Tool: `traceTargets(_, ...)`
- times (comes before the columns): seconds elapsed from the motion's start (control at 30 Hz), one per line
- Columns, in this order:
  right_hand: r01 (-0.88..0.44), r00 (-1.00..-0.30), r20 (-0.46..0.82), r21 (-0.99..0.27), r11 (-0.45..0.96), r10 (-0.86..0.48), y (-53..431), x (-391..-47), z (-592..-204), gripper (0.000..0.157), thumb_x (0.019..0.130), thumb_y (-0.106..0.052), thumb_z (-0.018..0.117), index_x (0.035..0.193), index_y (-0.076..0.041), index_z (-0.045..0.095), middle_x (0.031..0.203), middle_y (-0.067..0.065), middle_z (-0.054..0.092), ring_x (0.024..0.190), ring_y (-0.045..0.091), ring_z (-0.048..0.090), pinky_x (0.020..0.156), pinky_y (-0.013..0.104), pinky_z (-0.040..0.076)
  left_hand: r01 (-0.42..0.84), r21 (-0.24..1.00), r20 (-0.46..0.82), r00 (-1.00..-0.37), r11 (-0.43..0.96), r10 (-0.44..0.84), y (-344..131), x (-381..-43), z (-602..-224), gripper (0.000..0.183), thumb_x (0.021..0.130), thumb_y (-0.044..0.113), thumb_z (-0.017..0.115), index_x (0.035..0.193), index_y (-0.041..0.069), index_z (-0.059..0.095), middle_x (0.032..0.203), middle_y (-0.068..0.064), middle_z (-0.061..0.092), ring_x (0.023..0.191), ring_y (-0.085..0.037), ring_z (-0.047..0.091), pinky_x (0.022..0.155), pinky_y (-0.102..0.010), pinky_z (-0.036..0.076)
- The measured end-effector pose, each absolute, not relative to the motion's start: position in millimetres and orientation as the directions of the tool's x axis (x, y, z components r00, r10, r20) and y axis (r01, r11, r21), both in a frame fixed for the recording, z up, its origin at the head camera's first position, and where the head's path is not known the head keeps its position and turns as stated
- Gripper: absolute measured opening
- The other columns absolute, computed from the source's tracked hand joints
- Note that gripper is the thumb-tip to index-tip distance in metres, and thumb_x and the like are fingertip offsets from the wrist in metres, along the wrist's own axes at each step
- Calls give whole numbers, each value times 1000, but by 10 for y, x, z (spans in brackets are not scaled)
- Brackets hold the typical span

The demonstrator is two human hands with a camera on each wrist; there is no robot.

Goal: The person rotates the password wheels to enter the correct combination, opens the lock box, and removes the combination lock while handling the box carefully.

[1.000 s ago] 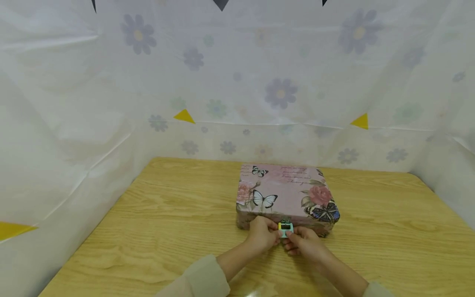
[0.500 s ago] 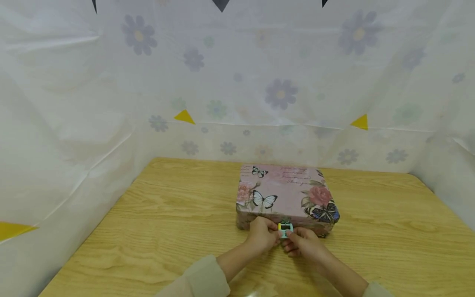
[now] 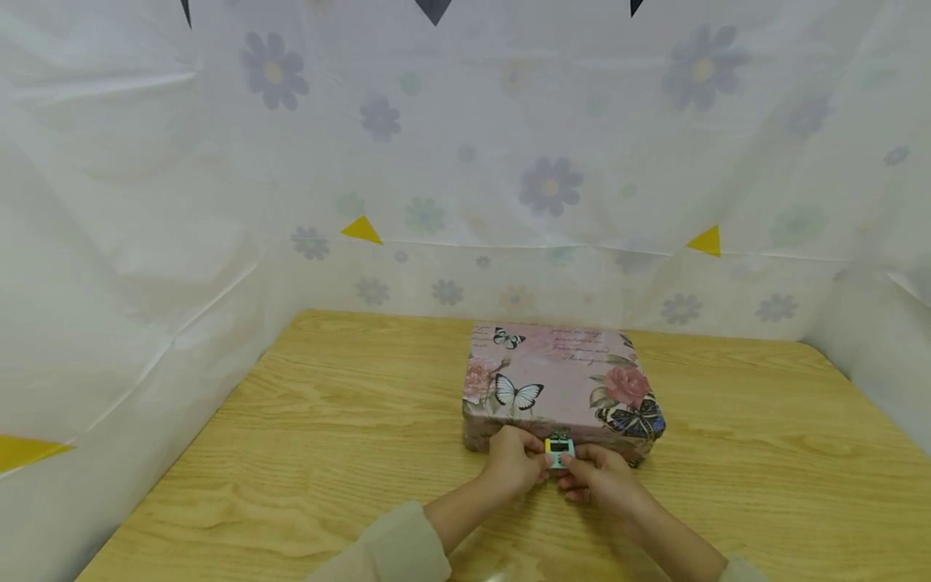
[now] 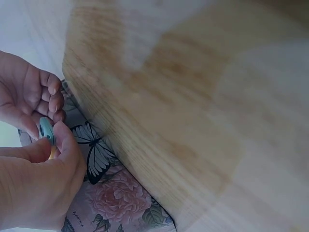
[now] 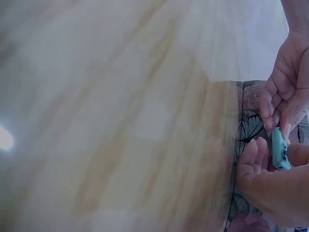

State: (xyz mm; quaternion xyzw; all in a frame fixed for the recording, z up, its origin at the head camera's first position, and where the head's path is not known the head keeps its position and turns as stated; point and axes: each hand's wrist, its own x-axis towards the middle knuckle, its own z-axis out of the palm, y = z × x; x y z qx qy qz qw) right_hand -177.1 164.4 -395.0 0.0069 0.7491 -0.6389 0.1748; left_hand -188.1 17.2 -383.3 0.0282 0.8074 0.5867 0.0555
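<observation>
A pink box (image 3: pixel 549 368) printed with butterflies and roses lies with its lid down on the wooden table. At the middle of its front, by the metal latch, is a small teal and yellow padlock (image 3: pixel 559 453). My left hand (image 3: pixel 511 465) pinches the padlock's left side between thumb and forefinger. From the right, my right hand (image 3: pixel 605 482) holds it too, with the thumb on its lower front face and the other fingers curled beneath. The right wrist view shows small dark marks along the teal edge of the padlock (image 5: pixel 279 150), which sits between both hands' fingertips.
The wood-grain table (image 3: pixel 349 404) extends to both sides of the box. Behind it hangs a pale flowered sheet (image 3: pixel 465 186), with plain white sheeting (image 3: pixel 131 242) at the left. Yellow triangles (image 3: pixel 361 229) mark the back sheet.
</observation>
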Motion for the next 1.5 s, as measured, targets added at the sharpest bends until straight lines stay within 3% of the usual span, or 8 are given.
traceTargets(0.37, 222, -943, -263, -953, 205, -202, 1634, -1785, -3965, 26, 96, -9, 47, 108, 15, 47, 82, 2, 62, 75, 9, 60, 67, 24, 55, -25, 950, -62, -992, 311, 110, 174, -1885, -3830, 5, 77, -9, 67, 76, -12, 64, 64, -18, 67, 56, -23, 67, 49, -23, 56)
traceTargets(0.6, 217, -944, -267, -945, 243, -196, 1616, -1787, -3964, 27, 97, -9, 43, 108, 16, 47, 88, 6, 64, 74, 9, 59, 67, 26, 55, -23, 949, -63, -991, 314, 116, 170, -1885, -3823, 4, 78, -9, 67, 78, -12, 64, 65, -17, 67, 57, -23, 68, 50, -23, 56)
traceTargets(1.5, 268, -946, -306, -923, 277, -103, 1552, -1781, -3934, 27, 98, -14, 44, 100, 11, 54, 82, 6, 62, 71, 11, 58, 66, 28, 54, -12, 944, -56, -991, 329, 125, 165, -1875, -3807, 4, 78, -9, 67, 77, -12, 64, 64, -16, 67, 56, -20, 67, 49, -22, 55)
